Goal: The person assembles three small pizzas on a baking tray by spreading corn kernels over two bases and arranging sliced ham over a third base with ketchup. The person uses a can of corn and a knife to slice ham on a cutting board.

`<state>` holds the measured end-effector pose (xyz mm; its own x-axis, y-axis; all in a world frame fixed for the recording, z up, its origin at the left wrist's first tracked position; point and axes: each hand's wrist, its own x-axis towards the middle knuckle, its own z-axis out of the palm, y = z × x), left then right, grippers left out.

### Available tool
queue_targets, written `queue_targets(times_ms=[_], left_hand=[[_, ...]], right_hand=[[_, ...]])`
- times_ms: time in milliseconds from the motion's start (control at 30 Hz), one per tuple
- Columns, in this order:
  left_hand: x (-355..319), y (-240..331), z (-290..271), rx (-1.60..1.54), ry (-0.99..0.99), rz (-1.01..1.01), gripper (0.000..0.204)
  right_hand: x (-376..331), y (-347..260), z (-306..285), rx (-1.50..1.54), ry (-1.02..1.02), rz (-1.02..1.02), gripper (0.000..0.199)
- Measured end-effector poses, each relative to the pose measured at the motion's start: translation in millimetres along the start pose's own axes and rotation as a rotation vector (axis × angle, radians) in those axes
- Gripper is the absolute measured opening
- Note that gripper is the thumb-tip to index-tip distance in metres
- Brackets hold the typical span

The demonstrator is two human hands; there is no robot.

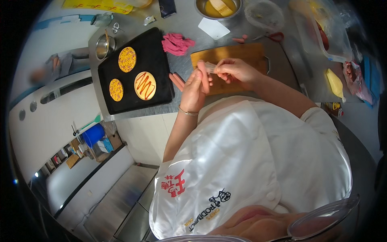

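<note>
My left hand (192, 92) is closed around a pink sausage (205, 77), which it holds upright over the wooden cutting board (225, 52). My right hand (236, 73) pinches a clear plastic casing (210, 67) at the sausage's upper part. More sausages (176, 82) lie left of the board, beside my left hand. On the black baking tray (155, 48) sit two rounds topped with yellow bits, one a corn-coloured round (127, 59). A third, pale round (145, 85) carries a zigzag of red sauce.
A pink cloth (177, 44) lies between tray and board. Beyond are a white scraper (213, 28), a bowl (198, 5) with yellow liquid and a brush, and red-handled scissors (276, 37). At right stand a clear plastic bin (334, 52) and a yellow-filled piping bag (335, 84).
</note>
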<state>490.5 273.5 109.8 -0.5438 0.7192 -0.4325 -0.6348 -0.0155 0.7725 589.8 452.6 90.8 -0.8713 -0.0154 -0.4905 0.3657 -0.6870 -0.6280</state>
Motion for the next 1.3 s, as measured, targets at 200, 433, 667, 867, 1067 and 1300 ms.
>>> queue_targets(times_ms=[200,433,667,867,1067,1300], left_hand=[[6.2,-1.4,-15.4,-0.418,-0.189,-0.027,0.033],[10.1,-1.9,4.3,-0.333,0.089,0.044,0.035],[13.8,-2.4,-22.6,-0.354,-0.048,-0.024,0.038],[17.9,-1.6,-13.6,-0.256,0.145,0.015,0.038],[18.2,1.6,-13.4,-0.320,0.036,-0.167,0.038],[16.8,10.0,-24.9,-0.271,-0.068,-0.110,0.037]], right_hand=[[-8.4,5.3,4.9,-0.023,0.069,0.022,0.017],[-14.8,11.8,-0.5,-0.107,0.038,0.012,0.015],[-17.2,11.3,-1.4,-0.319,0.020,-0.054,0.013],[-18.9,18.1,-9.0,-0.316,-0.025,-0.334,0.011],[-21.3,1.6,2.9,-0.364,-0.168,-0.501,0.012],[-16.2,-7.0,-9.3,-0.026,-0.211,-0.328,0.015]])
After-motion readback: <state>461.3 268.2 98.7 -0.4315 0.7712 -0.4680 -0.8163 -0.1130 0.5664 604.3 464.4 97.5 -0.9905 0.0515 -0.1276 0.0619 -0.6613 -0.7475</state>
